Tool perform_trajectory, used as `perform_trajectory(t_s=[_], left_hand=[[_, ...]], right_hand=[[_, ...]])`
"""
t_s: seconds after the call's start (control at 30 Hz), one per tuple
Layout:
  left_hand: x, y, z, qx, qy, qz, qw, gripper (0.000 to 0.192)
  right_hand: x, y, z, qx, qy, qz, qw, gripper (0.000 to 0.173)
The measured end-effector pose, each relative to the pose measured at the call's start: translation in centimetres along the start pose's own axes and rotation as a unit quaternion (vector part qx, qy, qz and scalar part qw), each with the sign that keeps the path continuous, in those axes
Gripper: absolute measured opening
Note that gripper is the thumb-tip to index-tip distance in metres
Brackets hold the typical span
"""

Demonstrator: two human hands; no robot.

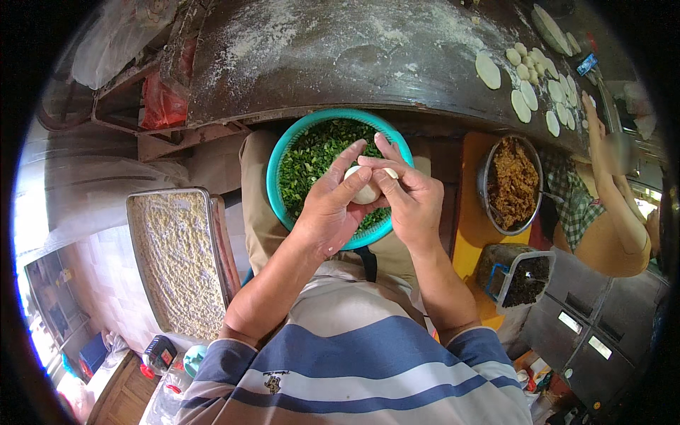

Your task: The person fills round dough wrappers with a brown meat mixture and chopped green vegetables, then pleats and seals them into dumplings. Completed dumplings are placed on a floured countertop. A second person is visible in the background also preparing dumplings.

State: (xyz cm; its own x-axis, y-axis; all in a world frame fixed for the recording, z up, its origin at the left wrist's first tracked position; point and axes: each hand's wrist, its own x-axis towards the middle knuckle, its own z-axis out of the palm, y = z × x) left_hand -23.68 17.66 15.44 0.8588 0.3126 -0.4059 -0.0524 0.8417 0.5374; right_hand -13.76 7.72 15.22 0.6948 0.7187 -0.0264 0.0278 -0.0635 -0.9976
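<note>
My left hand (330, 204) cups a pale, rounded piece of dough (365, 192), its thumb lying across the top. From the other side my right hand (417, 199) grips the same dough with thumb and bent fingers, which cover part of it. Flour dusts the fingers of both hands. Just under them a teal plastic basket (273, 175) rests on my lap. Chopped greens (305, 170) fill it, partly hidden by my hands. Whether the dough holds any filling cannot be seen.
Ahead runs a dark, flour-dusted worktable (340, 69), with flat dough rounds (487, 70) and small dough balls (523, 71) at right. Right of me stand a metal bowl of brown filling (511, 183) and a clear tub (523, 279). Left is a metal tray (175, 260). Another person's arm (611, 186) reaches toward the table.
</note>
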Motion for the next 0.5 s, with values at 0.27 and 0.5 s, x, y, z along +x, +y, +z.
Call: perform_trajectory(t_s=[0.27,0.5], left_hand=[[-0.29,0.08,-0.48,-0.068,-0.005,-0.033,0.997,0.072],[0.09,-0.16,-0.1,-0.102,-0.004,-0.03,0.994,0.065]], right_hand=[[-0.18,-0.46,0.2,0.001,0.006,0.032,0.999,0.02],[-0.12,-0.37,0.18,0.013,0.023,0.013,1.0,0.022]])
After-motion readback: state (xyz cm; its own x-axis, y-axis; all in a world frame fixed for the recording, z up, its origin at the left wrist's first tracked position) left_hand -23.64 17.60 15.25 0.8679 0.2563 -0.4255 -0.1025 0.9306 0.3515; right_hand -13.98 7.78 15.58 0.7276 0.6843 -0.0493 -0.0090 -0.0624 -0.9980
